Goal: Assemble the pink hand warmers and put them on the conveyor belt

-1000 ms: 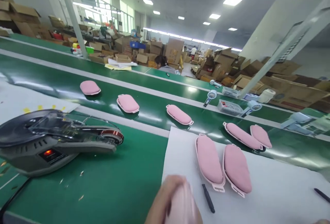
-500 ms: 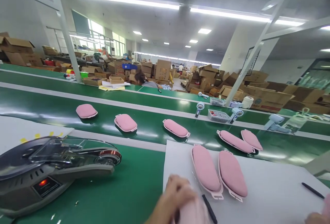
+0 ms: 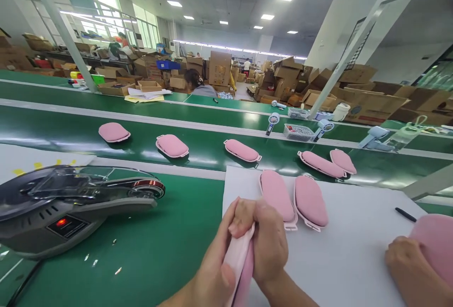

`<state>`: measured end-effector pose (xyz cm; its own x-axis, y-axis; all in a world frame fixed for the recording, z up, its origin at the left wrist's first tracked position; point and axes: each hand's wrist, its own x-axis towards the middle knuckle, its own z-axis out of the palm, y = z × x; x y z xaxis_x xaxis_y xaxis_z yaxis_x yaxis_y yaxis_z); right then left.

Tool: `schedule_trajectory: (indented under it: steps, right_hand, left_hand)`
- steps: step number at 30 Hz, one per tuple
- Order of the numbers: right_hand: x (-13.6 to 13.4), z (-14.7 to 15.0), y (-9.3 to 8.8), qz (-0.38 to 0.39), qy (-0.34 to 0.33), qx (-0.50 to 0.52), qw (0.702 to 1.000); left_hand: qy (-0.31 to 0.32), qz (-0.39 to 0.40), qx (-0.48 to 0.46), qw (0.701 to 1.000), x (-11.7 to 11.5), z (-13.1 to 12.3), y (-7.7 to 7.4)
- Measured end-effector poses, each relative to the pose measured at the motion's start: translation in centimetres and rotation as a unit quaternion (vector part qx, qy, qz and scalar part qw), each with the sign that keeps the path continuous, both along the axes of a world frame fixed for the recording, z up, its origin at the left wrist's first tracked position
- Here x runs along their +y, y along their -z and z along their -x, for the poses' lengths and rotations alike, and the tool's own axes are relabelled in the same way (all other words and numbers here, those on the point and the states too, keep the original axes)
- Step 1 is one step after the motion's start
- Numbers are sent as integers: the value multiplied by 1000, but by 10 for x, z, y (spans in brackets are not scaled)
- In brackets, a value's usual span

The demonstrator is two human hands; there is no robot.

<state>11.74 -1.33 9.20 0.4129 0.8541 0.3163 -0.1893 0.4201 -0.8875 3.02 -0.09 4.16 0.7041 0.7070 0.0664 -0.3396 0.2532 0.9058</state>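
A pink padded oval case (image 3: 241, 262) with a pale rim stands nearly edge-on at the bottom middle. My left hand (image 3: 215, 255) is wrapped around its left side, the thumb lying along the pale face. From the right, my right hand (image 3: 272, 243) closes over the upper end, and the fingers of both hands meet there. The case's lower end runs out of the picture. Just beyond my right hand, two more pink oval cases (image 3: 278, 194) (image 3: 311, 202) lie side by side on a white sheet (image 3: 350, 231).
Several pink cases (image 3: 172, 146) lie along the green conveyor belt (image 3: 201, 149). At left sits a grey machine (image 3: 71, 217) with a red light. Another person's hand (image 3: 406, 262) grips a pink case (image 3: 435, 241) at right, near a black pen (image 3: 405, 214). Blue handheld fans (image 3: 272, 123) stand farther back.
The view has tilted downward. My right hand has come into sight, and both hands now clasp the case, which is turned edge-on. The other person's hand and case show more fully.
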Motion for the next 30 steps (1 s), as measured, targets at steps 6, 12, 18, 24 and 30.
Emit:
schedule_trajectory:
  steps: [6, 12, 18, 24, 30]
  right_hand:
    - [32, -43, 30, 124, 131, 39, 983]
    - [-5, -61, 70, 150, 177, -129, 964]
    - [-63, -70, 92, 115, 94, -561, 814]
    - [-79, -52, 96, 89, 133, -632, 758]
    - [-74, -40, 96, 63, 170, -620, 763]
  left_hand:
    - [80, -157, 214, 961, 17, 31, -31]
    - [-35, -267, 384, 883, 12, 42, -18]
    - [-148, -464, 379, 787, -3, 36, 6]
    - [-316, -500, 382, 710, -27, 32, 28]
    - [-312, -509, 359, 718, -25, 27, 21]
